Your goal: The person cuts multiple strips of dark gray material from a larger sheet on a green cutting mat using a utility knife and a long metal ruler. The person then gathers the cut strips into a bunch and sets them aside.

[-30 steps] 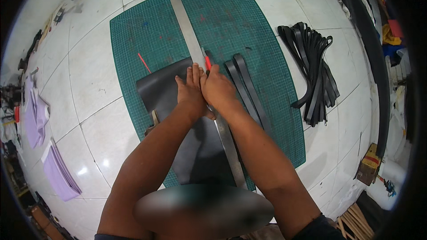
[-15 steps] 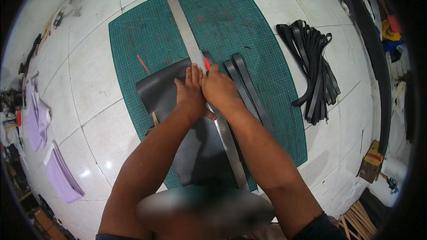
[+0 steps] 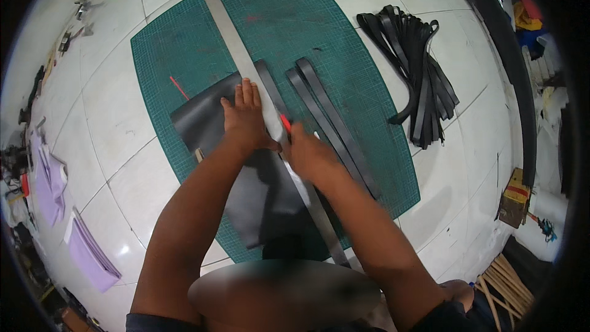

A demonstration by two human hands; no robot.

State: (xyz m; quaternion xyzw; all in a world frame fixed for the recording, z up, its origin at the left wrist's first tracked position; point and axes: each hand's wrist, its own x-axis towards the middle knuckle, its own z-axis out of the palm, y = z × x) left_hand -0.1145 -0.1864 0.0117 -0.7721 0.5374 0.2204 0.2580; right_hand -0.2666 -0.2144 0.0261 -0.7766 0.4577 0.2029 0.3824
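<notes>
A black leather-like sheet (image 3: 206, 110) lies on a green cutting mat (image 3: 344, 43). Across it slants a long metal ruler (image 3: 227, 27), its far end over the bare mat. My left hand (image 3: 247, 124) lies on the ruler and the sheet, fingers stretched out and pressing down, thumb spread toward me. Beside the ruler's right edge, my right hand (image 3: 312, 155) is closed around a red cutter knife (image 3: 285, 123); its blade is hidden. A narrow band of black material shows right of the ruler. Two cut black strips (image 3: 335, 114) lie further right on the mat.
A bundle of black straps (image 3: 421, 80) rests on the white tiled floor to the right. Folded lilac cloth (image 3: 89, 252) lies at the left. Wooden sticks (image 3: 507, 286) are at the lower right, near a small box (image 3: 514, 200). A red sliver (image 3: 179, 88) lies on the mat.
My right hand has drawn the cutter knife toward me along the ruler's right edge, away from my left hand's fingertips. My left hand still presses down. The whole view has shifted slightly.
</notes>
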